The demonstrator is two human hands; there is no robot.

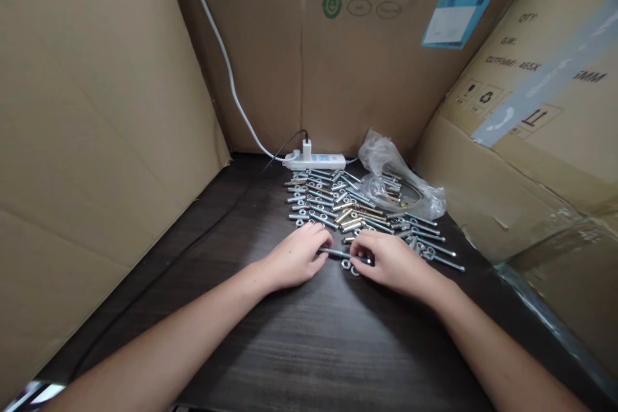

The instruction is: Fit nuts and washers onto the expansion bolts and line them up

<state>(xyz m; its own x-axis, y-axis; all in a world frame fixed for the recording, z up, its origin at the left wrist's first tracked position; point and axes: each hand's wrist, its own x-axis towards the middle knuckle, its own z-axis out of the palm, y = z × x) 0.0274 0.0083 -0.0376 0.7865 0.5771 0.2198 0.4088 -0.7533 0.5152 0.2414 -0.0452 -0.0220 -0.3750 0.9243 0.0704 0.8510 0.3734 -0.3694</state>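
A thin metal bolt point(342, 253) lies sideways between my two hands, low over the dark table. My left hand point(302, 255) pinches its left end. The fingers of my right hand point(381, 257) are closed round its right part, near the head. Just below the bolt, a hex nut point(346, 264) and a washer point(355, 271) rest on the table, the washer close to my right fingertips. Beyond my hands, several bolts, sleeves, nuts and washers point(321, 201) are spread in rows, some silver and some brass-coloured.
A white power strip point(328, 161) with a plug and cables stands behind the hardware. A clear plastic bag point(386, 161) with metal parts lies at the back right. Cardboard walls point(261, 45) enclose the dark table point(309, 347) on three sides. A black cable point(193, 241) crosses the left side.
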